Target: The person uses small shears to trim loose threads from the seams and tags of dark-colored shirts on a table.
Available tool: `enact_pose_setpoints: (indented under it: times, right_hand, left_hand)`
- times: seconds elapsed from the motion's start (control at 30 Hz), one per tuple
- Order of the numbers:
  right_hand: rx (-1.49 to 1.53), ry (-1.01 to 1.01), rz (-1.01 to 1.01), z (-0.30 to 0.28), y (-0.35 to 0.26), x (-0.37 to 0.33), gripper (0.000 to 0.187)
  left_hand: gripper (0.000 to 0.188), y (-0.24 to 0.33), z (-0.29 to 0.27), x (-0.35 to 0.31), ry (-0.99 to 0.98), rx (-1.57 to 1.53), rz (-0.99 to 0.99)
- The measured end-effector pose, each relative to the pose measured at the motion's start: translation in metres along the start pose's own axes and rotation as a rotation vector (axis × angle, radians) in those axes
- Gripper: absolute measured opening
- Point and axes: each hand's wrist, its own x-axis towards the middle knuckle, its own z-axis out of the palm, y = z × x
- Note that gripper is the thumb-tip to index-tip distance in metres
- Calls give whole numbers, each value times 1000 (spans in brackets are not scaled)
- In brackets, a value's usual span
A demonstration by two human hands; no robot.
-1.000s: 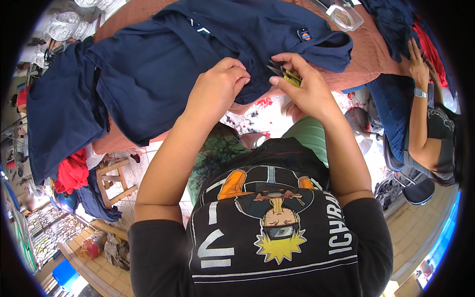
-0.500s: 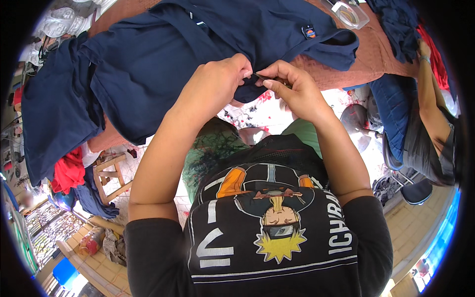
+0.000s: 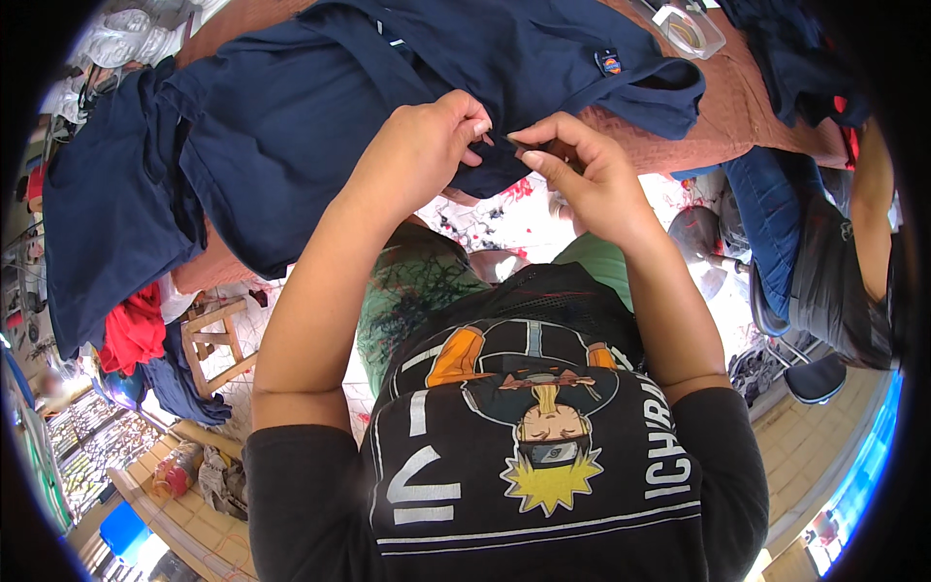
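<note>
Navy-blue fabric garment [image 3: 291, 126] laid broad across a bench [image 3: 722, 136] draped in reddish-brown cloth

From where I stand, the garment runs along the bench's near edge, its left end drooping past the left edge; spread like that, I'd guess most of its weight is carried. One part lies at the near edge, probably to keep it within easy reach. Over it, the person's left hand [image 3: 427, 136] is curled in, fingertips narrow against the navy fabric; I cannot tell whether they have closed on it. Facing it, the right hand [image 3: 587, 160] pinches a small dark tool [image 3: 517, 145] between thumb and fingers, tip toward the left hand, a grip that seems meant for fine control.

Near the far edge, a clear plastic case [image 3: 708, 39] sits beyond the garment, seemingly out of the way. Below the left edge is a wooden stool [image 3: 218, 339].
</note>
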Motion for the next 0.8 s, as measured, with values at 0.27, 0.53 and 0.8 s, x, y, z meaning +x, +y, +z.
enact_pose_setpoints:
  times: [0.27, 0.53, 0.8]
  right_hand:
    - [-204, 54, -122, 11, 0, 6, 19]
    - [-265, 78, -203, 15, 3, 9, 18]
    - [-370, 83, -260, 13, 3, 11, 18]
  left_hand:
    - [14, 8, 1, -1, -6, -86, -37]
    - [14, 4, 2, -1, 2, 14, 8]
    - [13, 5, 5, 1, 16, 123, 36]
